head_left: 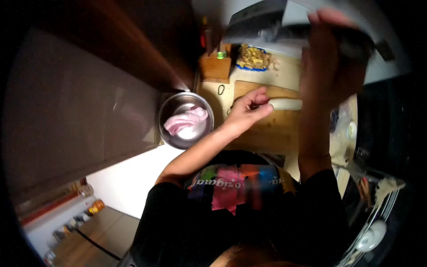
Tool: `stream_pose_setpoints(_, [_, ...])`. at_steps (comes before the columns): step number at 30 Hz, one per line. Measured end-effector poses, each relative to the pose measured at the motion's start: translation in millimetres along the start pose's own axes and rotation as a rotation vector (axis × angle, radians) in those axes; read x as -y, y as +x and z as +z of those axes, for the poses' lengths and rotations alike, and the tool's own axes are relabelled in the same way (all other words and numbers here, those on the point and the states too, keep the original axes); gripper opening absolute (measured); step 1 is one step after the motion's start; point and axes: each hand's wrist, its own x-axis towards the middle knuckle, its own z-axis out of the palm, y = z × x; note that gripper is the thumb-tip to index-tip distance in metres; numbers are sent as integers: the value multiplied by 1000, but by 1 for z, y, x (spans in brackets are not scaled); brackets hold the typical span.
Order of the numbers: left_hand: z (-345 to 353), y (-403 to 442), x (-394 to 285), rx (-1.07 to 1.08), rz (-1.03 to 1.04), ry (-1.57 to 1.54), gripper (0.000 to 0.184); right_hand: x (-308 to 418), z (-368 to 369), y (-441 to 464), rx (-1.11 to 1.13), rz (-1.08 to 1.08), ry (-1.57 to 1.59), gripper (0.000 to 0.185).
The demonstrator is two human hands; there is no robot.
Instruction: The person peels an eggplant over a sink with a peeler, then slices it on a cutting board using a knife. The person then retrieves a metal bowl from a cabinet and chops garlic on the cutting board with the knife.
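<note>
My right hand (333,58) is raised close to the camera and smeared by motion. Its fingers wrap a dark handle, and a broad dark blade like a cleaver (255,33) reaches out to the left. Below it lies a wooden cutting board (267,133). A pale, long, smooth vegetable (286,104), perhaps a white radish, lies across the board, its right end hidden behind my right forearm. At its left end is my left hand (249,108), thumb and fingers apart and curved. Whether the thumb touches the vegetable I cannot tell.
Left of the board, a steel bowl (163,122) holds a piece of raw meat (187,120). Behind stand a wooden knife block (215,67) and a blue-edged tray (251,69) of yellowish-brown pieces. A dark ring-shaped band (221,90) lies on the counter. A dark cabinet (89,98) borders the left.
</note>
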Motion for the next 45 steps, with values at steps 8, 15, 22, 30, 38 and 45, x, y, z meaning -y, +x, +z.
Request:
stream_pose_setpoints(8, [18, -7, 0, -70, -434, -1118, 42, 11, -84, -146, 34, 449, 731, 34])
stream_pose_setpoints(15, [54, 8, 72, -234, -593, -599, 30, -64, -156, -261, 836, 781, 632, 44])
stream_pose_setpoints(22, [128, 58, 125, 268, -251, 229, 55, -79, -129, -361, 618, 964, 305, 58])
stream_pose_setpoints(30, [82, 125, 187, 262, -92, 1580, 61, -131, -145, -448, 597, 1090, 121, 21])
stream_pose_setpoints(38, [38, 60, 170, 460, -47, 1614, 60, -131, -129, -422, 786, 1036, 62, 29])
stream_pose_setpoints(45, [79, 65, 209, 389, 557, 1330, 37, -122, -112, -403, 819, 1036, 181, 34])
